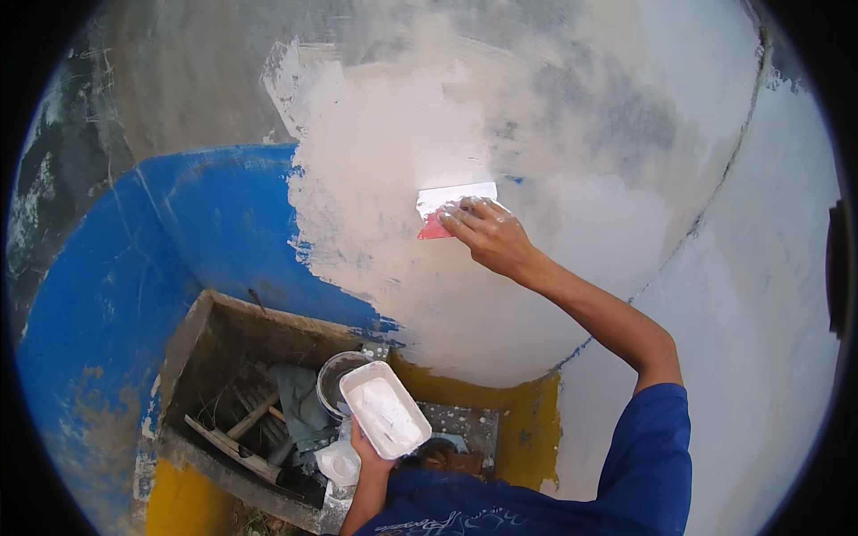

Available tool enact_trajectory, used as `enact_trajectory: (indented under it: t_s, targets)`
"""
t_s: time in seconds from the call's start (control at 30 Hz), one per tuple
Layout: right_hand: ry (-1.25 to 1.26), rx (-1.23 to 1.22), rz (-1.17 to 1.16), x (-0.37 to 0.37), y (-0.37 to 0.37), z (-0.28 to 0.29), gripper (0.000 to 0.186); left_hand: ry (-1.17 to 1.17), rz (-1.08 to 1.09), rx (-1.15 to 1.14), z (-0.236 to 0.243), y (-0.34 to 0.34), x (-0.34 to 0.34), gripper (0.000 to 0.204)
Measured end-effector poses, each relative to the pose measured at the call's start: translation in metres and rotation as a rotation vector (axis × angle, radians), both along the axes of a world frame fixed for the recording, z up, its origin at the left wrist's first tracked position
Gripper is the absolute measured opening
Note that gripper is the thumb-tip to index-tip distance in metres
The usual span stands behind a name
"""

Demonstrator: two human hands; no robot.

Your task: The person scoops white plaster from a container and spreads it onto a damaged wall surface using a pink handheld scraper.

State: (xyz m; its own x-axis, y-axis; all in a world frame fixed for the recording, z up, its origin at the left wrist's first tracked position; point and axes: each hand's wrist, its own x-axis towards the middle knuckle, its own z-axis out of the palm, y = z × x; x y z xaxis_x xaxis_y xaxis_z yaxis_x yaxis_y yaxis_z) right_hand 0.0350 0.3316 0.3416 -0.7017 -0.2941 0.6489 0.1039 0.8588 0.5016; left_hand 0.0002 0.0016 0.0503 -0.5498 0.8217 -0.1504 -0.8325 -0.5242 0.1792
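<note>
My right hand (496, 239) is closed around a wide putty knife (435, 227) with a red body. Its blade edge, coated in white putty, lies against the wall (393, 116), where the surface is partly skimmed off-white. White smears cover the fingers. Low in front of me, my left hand (368, 451) grips a white rectangular tub (407, 447) from its near left side. White putty (386, 406) lies inside the tub. The fingers beneath the tub are mostly hidden.
A concrete trough (201, 326) at lower left holds wood pieces (255, 415) and a grey cloth (304, 406). Behind the tub stands a round bucket (329, 380). Blue paint (232, 214) covers the left wall; a yellow band (527, 429) runs low. A crack (693, 228) crosses the wall at right.
</note>
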Motion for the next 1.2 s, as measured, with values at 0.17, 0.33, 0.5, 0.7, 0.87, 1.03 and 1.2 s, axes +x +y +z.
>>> enact_trajectory:
  t_s: [0.17, 0.33, 0.5, 0.7, 0.87, 1.03, 1.2]
  targets:
    - [0.207, -0.028, 0.034, 0.010, -0.012, 0.057, 0.048, 0.024, 0.013, -0.065, -0.006, -0.002, -0.004, 0.062]
    - [0.299, 0.161, -0.024, 0.000, -0.003, 0.108, 0.040, -0.025, -0.011, -0.002, -0.005, 0.007, 0.001, 0.068]
    - [-0.059, 0.023, -0.064, 0.016, 0.004, -0.024, 0.047, 0.031, -0.078, 0.060, -0.013, 0.008, 0.004, 0.075]
    - [0.268, -0.263, -0.064, 0.066, -0.001, -0.034, 0.054, -0.002, -0.010, -0.011, -0.012, -0.002, 0.006, 0.075]
    - [0.759, -0.189, -0.141, 0.097, 0.034, 0.005, 0.059, 0.056, -0.052, 0.034, -0.025, -0.006, -0.002, 0.071]
    - [0.556, -0.246, -0.115, 0.055, 0.016, -0.044, 0.061, 0.043, -0.060, 0.051, -0.025, -0.007, -0.005, 0.073]
    - [0.357, -0.310, -0.072, 0.034, 0.002, -0.084, 0.059, -0.037, -0.011, -0.020, -0.013, -0.002, -0.001, 0.071]
